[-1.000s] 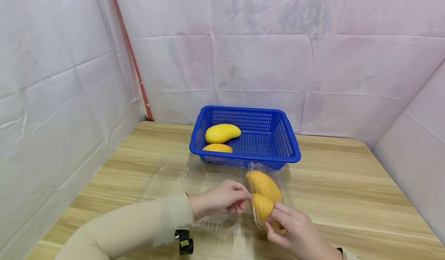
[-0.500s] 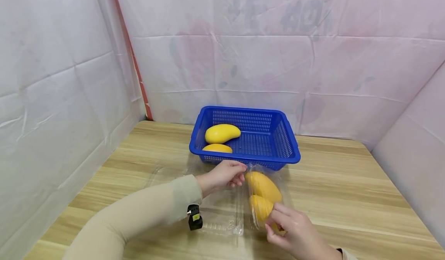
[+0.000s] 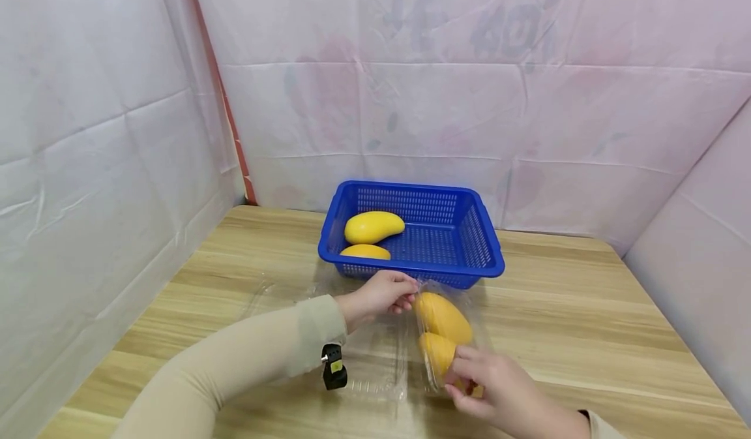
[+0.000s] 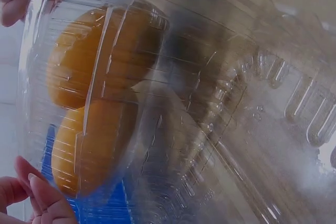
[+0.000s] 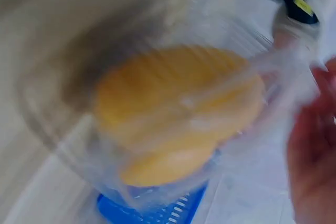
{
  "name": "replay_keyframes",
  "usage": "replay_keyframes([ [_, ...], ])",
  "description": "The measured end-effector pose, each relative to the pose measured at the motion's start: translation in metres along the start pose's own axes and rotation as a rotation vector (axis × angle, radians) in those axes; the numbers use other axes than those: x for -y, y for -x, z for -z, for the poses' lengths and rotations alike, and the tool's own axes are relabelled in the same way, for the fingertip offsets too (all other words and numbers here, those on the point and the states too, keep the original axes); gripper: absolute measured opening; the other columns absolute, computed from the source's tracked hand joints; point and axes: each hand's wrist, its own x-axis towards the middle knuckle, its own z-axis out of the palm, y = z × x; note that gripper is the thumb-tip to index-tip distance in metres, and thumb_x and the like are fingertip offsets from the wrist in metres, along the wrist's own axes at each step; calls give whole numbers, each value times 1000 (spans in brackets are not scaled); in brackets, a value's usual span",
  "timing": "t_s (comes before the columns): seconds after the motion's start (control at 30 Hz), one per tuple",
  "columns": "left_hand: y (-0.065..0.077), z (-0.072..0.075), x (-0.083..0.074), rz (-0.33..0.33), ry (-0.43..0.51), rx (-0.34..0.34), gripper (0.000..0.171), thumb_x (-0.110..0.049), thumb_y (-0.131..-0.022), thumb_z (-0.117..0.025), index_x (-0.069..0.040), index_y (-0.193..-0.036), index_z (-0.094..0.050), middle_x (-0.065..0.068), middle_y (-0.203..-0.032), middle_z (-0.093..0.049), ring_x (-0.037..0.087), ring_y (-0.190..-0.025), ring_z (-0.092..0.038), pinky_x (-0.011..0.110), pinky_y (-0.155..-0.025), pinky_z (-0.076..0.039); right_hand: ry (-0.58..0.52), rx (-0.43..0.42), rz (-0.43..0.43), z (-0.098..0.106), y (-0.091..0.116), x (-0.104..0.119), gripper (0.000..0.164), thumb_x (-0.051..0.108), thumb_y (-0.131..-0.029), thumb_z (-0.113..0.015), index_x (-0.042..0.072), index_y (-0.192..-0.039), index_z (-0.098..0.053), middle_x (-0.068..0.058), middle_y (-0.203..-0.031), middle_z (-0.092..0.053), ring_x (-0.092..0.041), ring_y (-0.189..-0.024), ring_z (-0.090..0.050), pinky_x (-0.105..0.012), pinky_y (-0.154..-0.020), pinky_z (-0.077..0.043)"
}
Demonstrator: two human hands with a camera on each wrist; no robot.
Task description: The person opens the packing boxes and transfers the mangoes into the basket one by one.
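Two orange-yellow mangoes point(image 3: 444, 318) lie inside a clear plastic clamshell box point(image 4: 147, 145), in front of the blue basket. At the box's far left corner, my left hand point(image 3: 387, 292) pinches the rim between thumb and fingertips. My right hand point(image 3: 489, 387) grips the near edge of the same box with curled fingers, partly covering the nearer mango. In the right wrist view, the mangoes point(image 5: 178, 98) and that hand point(image 5: 315, 145) are blurred. More clear plastic packaging point(image 3: 375, 361) lies flat to the left, partly under my left forearm.
Behind the box stands the blue plastic basket point(image 3: 431, 271), holding a yellow mango point(image 3: 373, 227) and an orange one point(image 3: 366, 252). Pale cloth walls point(image 3: 375, 113) enclose the wooden table point(image 3: 575, 308) at the back and sides.
My left hand has moved away from me along the box's rim, from near its middle to the far corner. My right hand has stayed at the near edge, shifting only slightly.
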Motion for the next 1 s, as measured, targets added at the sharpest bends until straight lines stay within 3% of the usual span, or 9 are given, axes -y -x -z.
replay_keyframes([
  [0.07,0,-1,1,-6,9,-8,20,-15,-93,-54,-1,-103,-64,3,-73,-58,10,-60,-55,23,-53,-43,-73,34,-41,8,-6,-6,19,4,-80,-67,21,-81,-58,15,-76,-48,6,-65,-45,-7,-55,-37],
  [0.13,0,-1,1,-13,23,-18,19,-15,-93,-54,-1,-103,-64,3,-73,-58,10,-60,-54,23,-53,-43,-134,64,-134,17,-16,-14,21,-2,-76,-68,17,-84,-62,13,-76,-52,3,-66,-48,-12,-54,-42],
  [0.27,-1,-1,0,-17,56,-31,19,-15,-94,-54,-1,-102,-64,3,-73,-57,10,-59,-53,23,-53,-43,-134,143,-403,33,-46,-38,6,4,-85,-64,7,-88,-67,8,-76,-57,-3,-65,-49,-22,-55,-47],
  [0.37,-1,-2,0,-13,63,-27,20,-15,-94,-54,0,-101,-64,2,-72,-56,9,-59,-52,22,-53,-42,-70,220,-550,34,-67,-57,9,12,-89,-62,7,-89,-69,5,-78,-60,-6,-68,-51,-26,-61,-47],
  [0.6,1,-7,-1,-35,69,-8,17,-13,-92,-55,2,-94,-64,2,-70,-55,8,-57,-51,20,-52,-42,13,315,-658,18,-92,-77,18,17,-88,-61,11,-73,-67,5,-65,-57,-10,-57,-47,-27,-55,-41],
  [0.83,1,-9,-2,-22,67,-35,14,-12,-92,-56,-1,-85,-62,1,-68,-55,8,-56,-50,20,-51,-41,19,328,-711,12,-101,-80,22,20,-85,-66,11,-65,-66,5,-59,-57,-10,-53,-45,-26,-51,-39],
  [1.0,1,-11,-2,-10,81,-58,13,-11,-92,-56,0,-88,-62,1,-68,-55,8,-55,-49,19,-50,-41,21,341,-736,12,-103,-82,20,16,-81,-65,11,-61,-64,6,-54,-52,-10,-51,-44,-25,-51,-38],
])
